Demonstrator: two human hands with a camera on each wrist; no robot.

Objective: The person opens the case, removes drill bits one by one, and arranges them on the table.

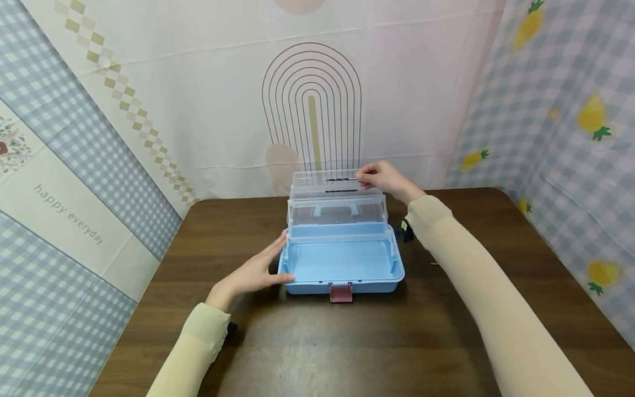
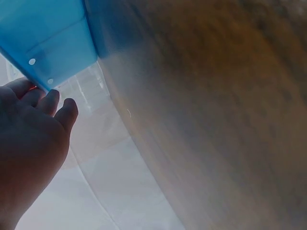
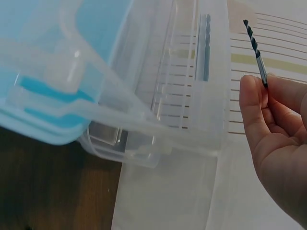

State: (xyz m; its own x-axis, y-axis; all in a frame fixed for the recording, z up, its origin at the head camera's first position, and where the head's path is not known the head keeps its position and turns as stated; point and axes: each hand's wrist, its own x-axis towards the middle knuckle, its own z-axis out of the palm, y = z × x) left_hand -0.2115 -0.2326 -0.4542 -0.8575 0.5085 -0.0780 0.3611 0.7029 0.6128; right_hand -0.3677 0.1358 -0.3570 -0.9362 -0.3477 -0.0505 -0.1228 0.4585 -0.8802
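A light blue toolbox (image 1: 347, 288) stands on the table with its clear trays (image 1: 337, 212) raised at the back. My right hand (image 1: 382, 179) pinches a drill bit (image 3: 254, 43) by its shank between thumb and fingertips, above the top tray. The bit's dark spiral end points away from the hand. A second drill bit (image 3: 207, 48) lies in a clear tray just below. My left hand (image 1: 253, 273) rests against the toolbox's left side, thumb at the front rim and fingers stretched along the wall. In the left wrist view its fingertips touch the blue side.
A reddish-brown latch (image 1: 340, 293) hangs from the toolbox's front. The toolbox sits on a dark wooden table (image 1: 347, 353). A small light-coloured piece (image 1: 434, 263) lies on the table to the right. Patterned cloth (image 1: 223, 110) hangs behind and at both sides.
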